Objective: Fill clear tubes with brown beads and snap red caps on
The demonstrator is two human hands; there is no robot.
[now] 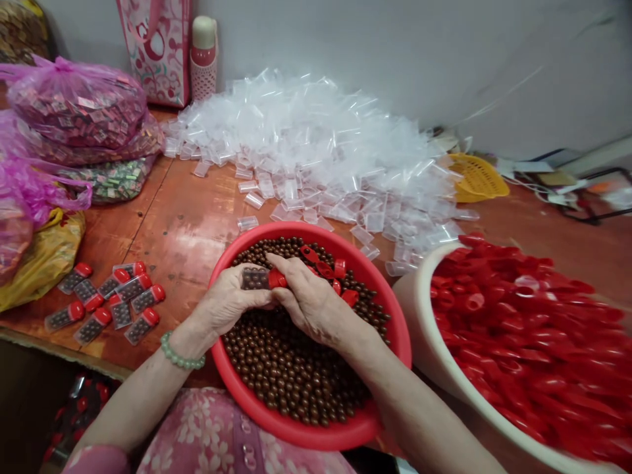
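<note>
Over a red basin (402,329) of brown balls, my left hand (230,299) is closed around a clear container (254,278) with brown balls inside. My right hand (313,303) has its fingers closed on a red cap (277,278) at the container's right end. Several loose red caps (340,268) lie on the balls behind my right hand. To the left, several filled containers with red caps (133,288) rest on the wooden table (170,217).
Behind the basin is a big heap of clear empty containers (316,145). A white tub (429,316) full of red caps stands at the right. Plastic bags (79,112) lie at the left, near a bottle (204,59). A yellow basket (478,178) sits at the back right.
</note>
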